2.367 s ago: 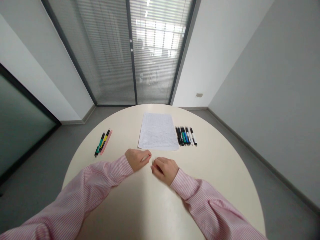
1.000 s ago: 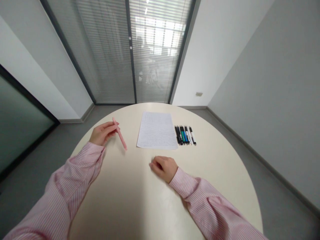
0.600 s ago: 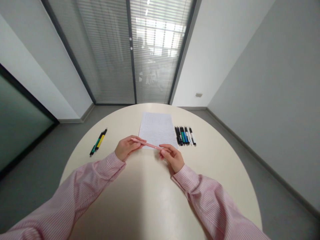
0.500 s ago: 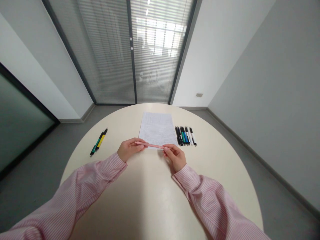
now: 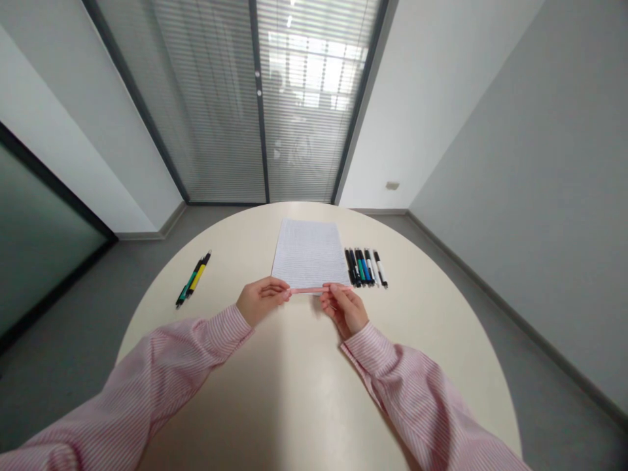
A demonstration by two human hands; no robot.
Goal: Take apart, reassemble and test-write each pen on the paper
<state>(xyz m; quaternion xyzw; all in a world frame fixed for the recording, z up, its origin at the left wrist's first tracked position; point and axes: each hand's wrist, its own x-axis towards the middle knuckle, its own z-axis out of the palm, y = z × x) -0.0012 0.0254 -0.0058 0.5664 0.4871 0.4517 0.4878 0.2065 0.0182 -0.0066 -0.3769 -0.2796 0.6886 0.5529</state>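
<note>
A slim pink pen [image 5: 308, 290] lies level between my hands, just over the near edge of a lined sheet of paper [image 5: 311, 252]. My left hand [image 5: 262, 299] pinches its left tip between thumb and fingers. Farther right along the barrel, my right hand [image 5: 346, 307] grips it with thumb and forefinger, and the pen's right end sticks out past those fingers. Close to my right hand, beside the paper, several pens [image 5: 364, 267] lie in a row, with black, green, blue and white parts.
On the left of the round cream table [image 5: 294, 392] lie a green-and-black pen [image 5: 189, 285] and a yellow-and-black pen [image 5: 199, 275], side by side. Beyond the table stands a glass partition with blinds [image 5: 220, 118]; a grey wall [image 5: 549, 196] is on the right.
The pink pen has slid to the right through my hands. My left hand now holds only its left tip, and the right end sticks out beyond my right fingers.
</note>
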